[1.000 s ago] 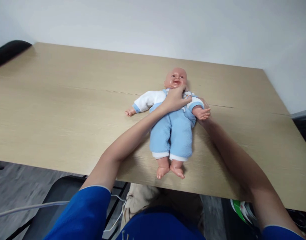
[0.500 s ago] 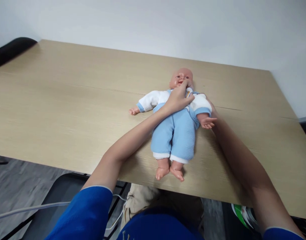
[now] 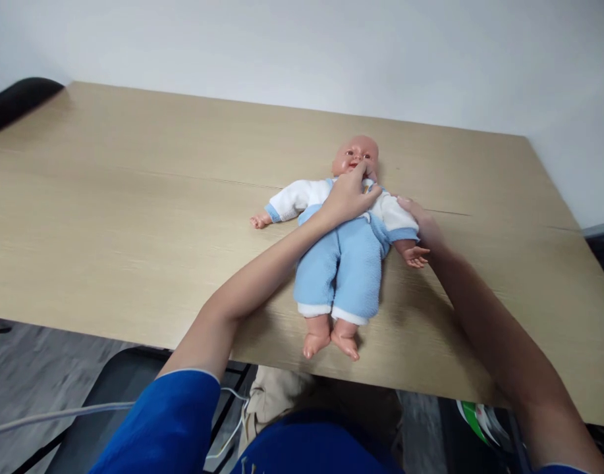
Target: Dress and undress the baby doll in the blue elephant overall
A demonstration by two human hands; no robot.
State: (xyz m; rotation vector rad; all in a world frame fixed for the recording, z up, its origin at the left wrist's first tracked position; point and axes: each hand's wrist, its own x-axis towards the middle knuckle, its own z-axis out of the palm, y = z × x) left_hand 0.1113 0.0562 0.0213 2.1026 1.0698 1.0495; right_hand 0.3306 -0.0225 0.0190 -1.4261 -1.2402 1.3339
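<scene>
A wide wooden table (image 3: 134,197) is running across the view, and a baby doll (image 3: 344,257) is lying face-up on it near the front edge, right of centre. The doll's long axis is running from front to back of the table, feet pointing toward the person and the head (image 3: 356,157) pointing toward the far wall, tilted slightly to the right; its arms are spreading out to either side. The left hand (image 3: 348,196) is resting on the doll's upper chest with fingertips curling up at the chin, seemingly pinching at the collar, though whether it is actually clamping fabric is something I cannot tell. The right hand (image 3: 420,220) is lying beside the doll's sleeve at the shoulder, fingers loosely extended and touching it, gripping nothing that shows. Handling here is probably going best if the right hand is steadying the shoulder so the soft body is not sliding, while the left is working gently at the neck, since the stuffed torso is likely giving under pressure.
</scene>
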